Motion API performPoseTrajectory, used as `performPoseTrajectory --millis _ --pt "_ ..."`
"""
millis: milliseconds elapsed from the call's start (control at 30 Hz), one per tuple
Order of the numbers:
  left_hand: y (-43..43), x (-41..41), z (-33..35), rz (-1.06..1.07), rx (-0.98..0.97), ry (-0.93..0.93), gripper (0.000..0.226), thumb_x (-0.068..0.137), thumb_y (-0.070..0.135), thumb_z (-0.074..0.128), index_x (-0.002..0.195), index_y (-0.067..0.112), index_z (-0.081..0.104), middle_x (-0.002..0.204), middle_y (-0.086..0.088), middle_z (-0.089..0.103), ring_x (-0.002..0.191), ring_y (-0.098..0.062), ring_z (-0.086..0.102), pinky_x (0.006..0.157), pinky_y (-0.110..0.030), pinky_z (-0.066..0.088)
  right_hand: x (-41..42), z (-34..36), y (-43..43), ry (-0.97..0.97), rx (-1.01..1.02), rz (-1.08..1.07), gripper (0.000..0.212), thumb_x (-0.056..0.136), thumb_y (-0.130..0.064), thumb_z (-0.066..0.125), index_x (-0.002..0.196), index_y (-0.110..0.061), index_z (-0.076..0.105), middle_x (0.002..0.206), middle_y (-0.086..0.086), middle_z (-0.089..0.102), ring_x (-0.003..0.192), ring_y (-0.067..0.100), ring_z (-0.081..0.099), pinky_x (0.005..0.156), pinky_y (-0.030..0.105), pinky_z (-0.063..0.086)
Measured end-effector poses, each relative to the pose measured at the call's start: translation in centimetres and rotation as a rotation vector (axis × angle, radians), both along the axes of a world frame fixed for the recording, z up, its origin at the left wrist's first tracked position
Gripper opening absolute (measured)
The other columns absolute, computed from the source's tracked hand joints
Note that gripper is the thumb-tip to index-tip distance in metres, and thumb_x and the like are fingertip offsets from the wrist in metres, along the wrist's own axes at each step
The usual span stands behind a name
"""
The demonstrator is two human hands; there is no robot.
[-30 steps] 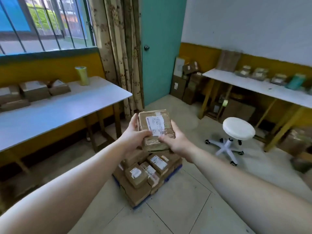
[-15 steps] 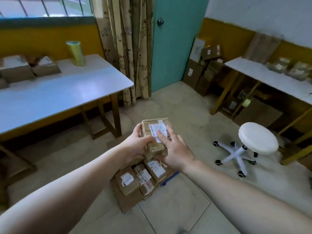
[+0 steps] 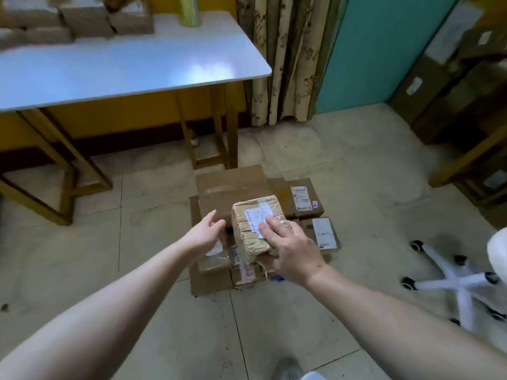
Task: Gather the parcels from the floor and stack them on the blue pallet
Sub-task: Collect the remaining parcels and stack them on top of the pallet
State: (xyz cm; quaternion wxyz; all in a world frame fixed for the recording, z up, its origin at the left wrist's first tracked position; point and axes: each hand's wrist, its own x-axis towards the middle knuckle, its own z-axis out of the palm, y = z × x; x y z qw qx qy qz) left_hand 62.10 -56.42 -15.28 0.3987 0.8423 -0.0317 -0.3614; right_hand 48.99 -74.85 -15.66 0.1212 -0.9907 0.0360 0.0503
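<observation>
Over the stack (image 3: pixel 301 200) on the floor, straight below my head camera, my right hand (image 3: pixel 295 249) holds the parcel (image 3: pixel 253 229). My fingers lie across its top and over part of the label, and my thumb looks tucked under the near end, so the hand is clamped on it. It is a small brown box, wrapped all round in shiny clear tape that wrinkles along the near side, with a white printed label on the top face. It sits tilted, just above the other boxes; whether it touches them I cannot tell. My left hand (image 3: pixel 205 233) is just beside the box's left edge, fingers loose and apart, gripping nothing. Several labelled brown boxes lie flat under it, a wide plain one at the far end. A blue sliver at the near right corner is probably the pallet (image 3: pixel 277 277). To the left stands a white table (image 3: pixel 137 67), to the right a white stool (image 3: pixel 461 283).
</observation>
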Motion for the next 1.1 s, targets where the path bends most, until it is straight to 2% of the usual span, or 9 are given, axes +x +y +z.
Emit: performPoseTrajectory --millis 133,233,367,500,633,767,900,1000,1100 --pt "1.4 1.2 -8.6 -0.27 0.447 -0.286 0.074 0.088 0.038 0.059 0.149 0.023 0.02 0.154 -0.011 0.025 0.137 -0.031 0.03 0.111 -0.042 0.03 0.8 -6.7 -1.4 0.035 0.038 -0.003 0.071 0.088 -0.051 0.058 0.149 -0.034 0.026 0.157 -0.011 0.02 0.137 0.031 0.024 0.095 0.05 0.046" --pt "2.6 0.2 -16.3 -0.338 0.565 -0.303 0.084 0.084 0.042 0.064 0.149 0.033 0.011 0.158 -0.012 0.007 0.142 -0.038 0.014 0.113 -0.049 0.024 0.7 -13.3 -1.0 0.106 0.009 0.01 0.071 0.09 -0.05 0.055 0.15 -0.035 0.02 0.159 -0.012 0.014 0.14 0.031 0.019 0.099 0.049 0.043" --pt "2.4 0.0 -24.5 -0.338 0.554 -0.319 0.092 0.08 0.047 0.066 0.147 0.041 0.002 0.158 -0.008 -0.003 0.141 -0.038 0.014 0.111 -0.051 0.028 2.6 -21.0 -1.1 0.146 0.01 0.001 0.071 0.092 -0.042 0.054 0.15 -0.036 0.014 0.159 -0.015 0.007 0.142 0.035 0.013 0.098 0.051 0.041" --pt "2.7 -0.4 -30.3 -0.43 0.595 -0.463 0.079 0.081 0.053 0.061 0.146 0.037 0.019 0.158 -0.003 0.006 0.143 -0.035 0.007 0.109 -0.054 0.028 4.6 -27.2 -0.6 0.192 0.007 -0.003 0.071 0.093 -0.036 0.052 0.151 -0.035 0.01 0.159 -0.015 0.002 0.143 0.037 0.008 0.104 0.05 0.035" --pt "3.7 0.1 -33.0 -0.394 0.528 -0.66 0.066 0.08 0.056 0.059 0.138 0.035 0.035 0.149 -0.004 0.028 0.138 -0.039 0.014 0.108 -0.052 0.028 5.8 -31.4 0.1 0.173 -0.004 -0.005 0.07 0.094 -0.039 0.051 0.151 -0.033 0.01 0.16 -0.012 0.002 0.143 0.038 0.008 0.107 0.05 0.033" --pt "5.1 1.6 -35.3 -0.342 0.523 -0.687 0.076 0.076 0.07 0.051 0.142 0.04 0.027 0.152 0.001 0.022 0.14 -0.032 0.008 0.108 -0.053 0.027 6.8 -34.0 0.4 0.13 -0.012 -0.019 0.072 0.094 -0.048 0.05 0.151 -0.034 0.007 0.16 -0.011 -0.001 0.143 0.039 0.006 0.106 0.051 0.033" --pt "6.2 2.2 -36.9 -0.366 0.541 -0.843 0.076 0.073 0.082 0.029 0.138 0.042 0.034 0.147 0.003 0.03 0.132 -0.024 0.014 0.104 -0.047 0.031 7.0 -36.0 1.0 0.128 -0.053 -0.023 0.075 0.093 -0.047 0.051 0.149 -0.037 0.002 0.16 -0.006 -0.01 0.143 0.041 -0.001 0.1 0.05 0.039" --pt "5.8 2.0 -37.4 -0.25 0.443 -0.795 0.067 0.079 0.072 0.041 0.138 0.041 0.036 0.151 0.002 0.023 0.135 -0.024 0.013 0.107 -0.047 0.026 6.5 -36.9 0.9 0.135 -0.049 -0.017 0.076 0.091 -0.053 0.05 0.148 -0.04 0.002 0.159 -0.006 -0.013 0.144 0.039 -0.005 0.101 0.051 0.038" --pt "5.5 2.0 -37.4 0.12 0.216 -0.533 0.084 0.078 0.057 0.063 0.147 0.036 0.02 0.155 0.001 0.012 0.139 -0.029 0.02 0.109 -0.045 0.025 6.4 -36.8 0.8 0.132 0.069 -0.058 0.081 0.082 -0.072 0.046 0.147 -0.045 0.006 0.158 -0.009 -0.014 0.145 0.032 -0.008 0.109 0.054 0.027"
